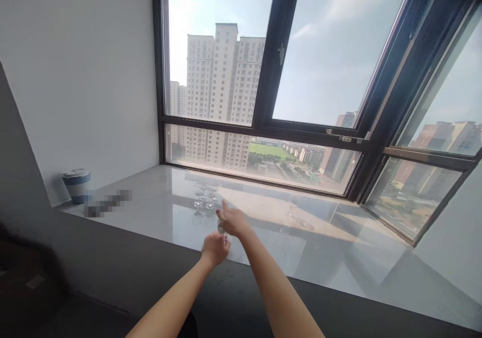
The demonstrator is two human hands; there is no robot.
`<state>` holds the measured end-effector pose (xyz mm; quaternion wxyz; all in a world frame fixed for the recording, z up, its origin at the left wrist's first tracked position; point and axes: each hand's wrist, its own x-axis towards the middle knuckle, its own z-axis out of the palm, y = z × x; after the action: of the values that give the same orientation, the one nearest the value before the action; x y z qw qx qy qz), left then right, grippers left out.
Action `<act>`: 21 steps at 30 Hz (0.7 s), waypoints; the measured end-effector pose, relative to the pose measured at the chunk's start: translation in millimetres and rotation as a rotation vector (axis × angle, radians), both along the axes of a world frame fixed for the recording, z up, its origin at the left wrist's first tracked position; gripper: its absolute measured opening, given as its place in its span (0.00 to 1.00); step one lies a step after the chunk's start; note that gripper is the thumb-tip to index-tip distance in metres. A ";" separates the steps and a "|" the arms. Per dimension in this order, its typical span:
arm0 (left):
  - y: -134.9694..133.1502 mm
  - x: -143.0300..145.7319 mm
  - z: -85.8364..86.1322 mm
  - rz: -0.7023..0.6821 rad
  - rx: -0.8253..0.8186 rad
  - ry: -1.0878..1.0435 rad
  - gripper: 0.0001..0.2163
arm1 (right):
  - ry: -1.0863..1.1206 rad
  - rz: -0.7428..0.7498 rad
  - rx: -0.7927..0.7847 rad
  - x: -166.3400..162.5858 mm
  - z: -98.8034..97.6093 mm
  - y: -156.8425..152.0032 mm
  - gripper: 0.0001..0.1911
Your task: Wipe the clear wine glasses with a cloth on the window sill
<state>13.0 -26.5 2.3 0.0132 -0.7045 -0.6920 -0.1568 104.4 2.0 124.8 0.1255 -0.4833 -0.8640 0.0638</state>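
Note:
My left hand [216, 248] is closed low in front of the windowsill edge, on the lower part of a small stemmed glass [221, 226]. Above it, my right hand [234, 221] curls round the upper part of the same glass, its index finger pointing up and away. Most of this glass is hidden by my fingers. Just beyond my hands, several clear stemmed glasses [198, 191] stand upright in a close group on the glossy sill. Apart from them, to the right, another stemmed glass [291, 207] stands in the sunlight and casts a shadow.
The pale windowsill [150, 217] mirrors the light and has a sharp front edge. A lidded cup [77, 186] with a blue band stands at its left end, beside a blurred-out patch [107, 203]. Dark-framed windows [259, 124] rise behind, showing tower blocks outside.

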 end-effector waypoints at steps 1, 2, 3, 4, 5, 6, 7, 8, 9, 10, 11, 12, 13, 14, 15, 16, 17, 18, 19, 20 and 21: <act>0.4 -0.3 -0.9 -0.001 0.008 0.001 0.17 | 0.000 -0.005 -0.011 0.1 -1.1 1.0 0.34; 0.9 -0.5 -1.5 -0.003 0.015 -0.001 0.16 | 0.002 -0.008 -0.014 0.1 -2.4 1.2 0.34; 1.4 -0.6 -1.9 -0.007 0.019 -0.002 0.16 | 0.005 -0.008 -0.013 0.0 -3.9 0.7 0.34; 1.8 -0.6 -2.0 -0.011 0.020 -0.001 0.15 | 0.007 -0.008 -0.013 0.0 -5.3 -0.2 0.34; 2.0 -0.6 -2.0 -0.015 0.016 0.000 0.15 | 0.008 -0.006 -0.016 -0.1 -6.5 -1.2 0.35; 2.1 -0.5 -1.8 -0.015 0.007 0.003 0.15 | 0.008 -0.003 -0.023 -0.3 -7.3 -2.2 0.35; 2.1 -0.3 -1.5 -0.013 -0.004 0.007 0.14 | 0.005 -0.001 -0.033 -0.4 -7.6 -2.7 0.35; 1.8 0.0 -1.0 -0.010 -0.013 0.009 0.15 | -0.002 0.002 -0.047 -0.7 -7.4 -2.8 0.35; 1.4 0.2 -0.4 -0.006 -0.017 0.010 0.15 | -0.013 0.006 -0.065 -1.0 -6.8 -2.3 0.35; 0.8 0.5 0.3 -0.003 -0.018 0.007 0.15 | -0.027 0.010 -0.082 -1.3 -6.0 -1.4 0.35; 0.2 0.8 1.1 -0.002 -0.017 0.003 0.15 | -0.038 0.012 -0.094 -1.7 -5.2 -0.3 0.35; -0.4 1.1 2.0 -0.001 -0.015 -0.005 0.15 | -0.046 0.013 -0.097 -2.2 -4.7 0.9 0.36; -0.9 1.3 3.0 0.001 -0.018 -0.013 0.15 | -0.048 0.012 -0.090 -2.6 -4.5 2.0 0.36; -1.3 1.5 3.9 0.005 -0.025 -0.022 0.15 | -0.044 0.009 -0.075 -2.9 -4.8 2.8 0.35; -1.6 1.7 4.7 0.011 -0.033 -0.031 0.15 | -0.037 0.005 -0.053 -3.3 -5.6 3.2 0.35; -1.7 1.9 5.4 0.017 -0.041 -0.038 0.14 | -0.030 0.001 -0.032 -3.5 -6.7 3.3 0.34; -1.6 2.0 5.8 0.021 -0.045 -0.044 0.14 | -0.024 -0.003 -0.015 -3.7 -7.9 3.1 0.33; -1.5 2.0 6.0 0.023 -0.045 -0.048 0.14 | -0.019 -0.006 -0.003 -3.8 -9.2 2.7 0.33; -1.2 2.0 5.9 0.023 -0.044 -0.049 0.14 | -0.016 -0.007 0.002 -3.8 -10.3 2.3 0.33; -0.9 1.9 5.6 0.022 -0.042 -0.046 0.14 | -0.016 -0.006 0.001 -3.7 -11.1 1.9 0.33; -0.6 1.6 5.1 0.017 -0.038 -0.041 0.14 | -0.018 -0.005 -0.004 -3.5 -11.6 1.7 0.33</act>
<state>14.7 -27.1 7.4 -0.0132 -0.6953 -0.7010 -0.1579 100.9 3.7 113.2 0.1171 -0.4861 -0.8639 0.0609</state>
